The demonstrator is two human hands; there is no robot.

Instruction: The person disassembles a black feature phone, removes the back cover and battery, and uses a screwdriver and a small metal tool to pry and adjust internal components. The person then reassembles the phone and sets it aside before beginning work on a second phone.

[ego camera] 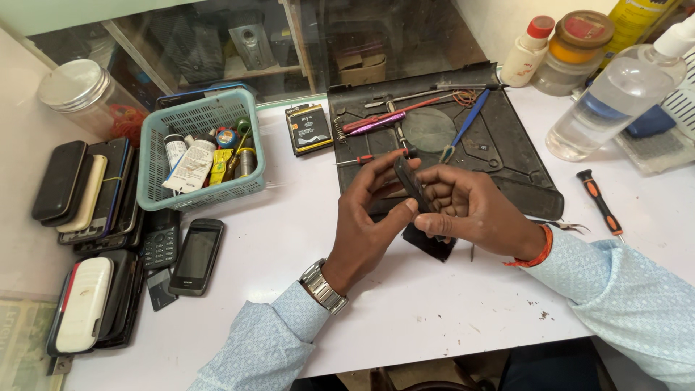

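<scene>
A thin dark phone (410, 181) is held edge-on between both hands, above the front of a black work mat (507, 156). My left hand (369, 213) grips its near side with thumb and fingers; a metal watch sits on that wrist. From the right, my right hand (470, 206) pinches the phone, fingers curled, with a red thread band at the wrist. A flat black piece (433, 246) lies on the white table just under the hands.
Several tools lie on the mat: a blue-handled tool (463, 127), a pink one (376, 123). A teal basket (199, 148) of small items, a loose battery (308, 128), stacked phones (90, 192) at left, bottles (615, 98) and an orange screwdriver (599, 203) at right.
</scene>
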